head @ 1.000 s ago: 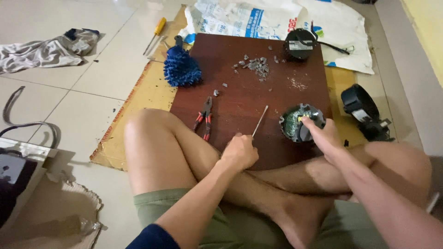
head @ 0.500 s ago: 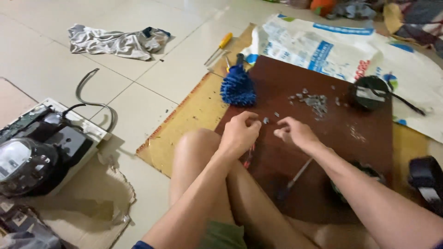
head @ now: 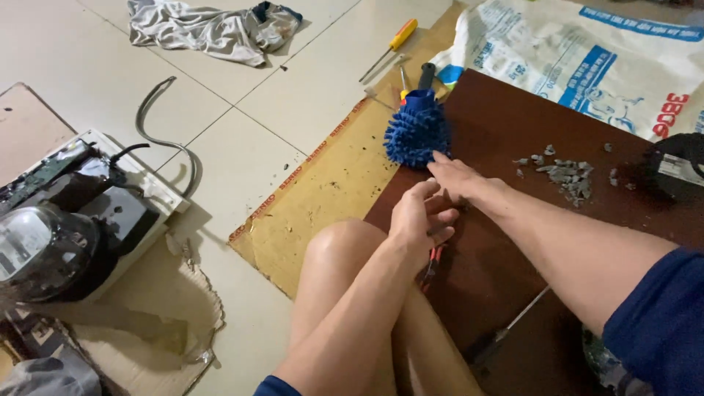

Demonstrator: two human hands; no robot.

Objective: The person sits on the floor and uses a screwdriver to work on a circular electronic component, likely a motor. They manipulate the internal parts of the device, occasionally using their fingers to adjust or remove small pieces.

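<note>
Blue spiky brush point(head: 416, 132): bristly, rounded, at the dark brown board's point(head: 513, 132) left edge | right hand point(head: 458, 178): fingers extended, tip touching bristles | left hand point(head: 420, 216): loosely curled, empty, above red-handled pliers point(head: 433, 262) | white woven sack point(head: 587, 59), blue print, behind board | yellow cardboard point(head: 323, 198) underneath | grey crumbs point(head: 565, 172) scattered.

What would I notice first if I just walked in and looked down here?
Probably the spiky blue brush head at the near-left edge of the dark brown board, with the right hand reaching to it and the left hand just beside. Next, the opened-up black machine on the floor at far left.
</note>
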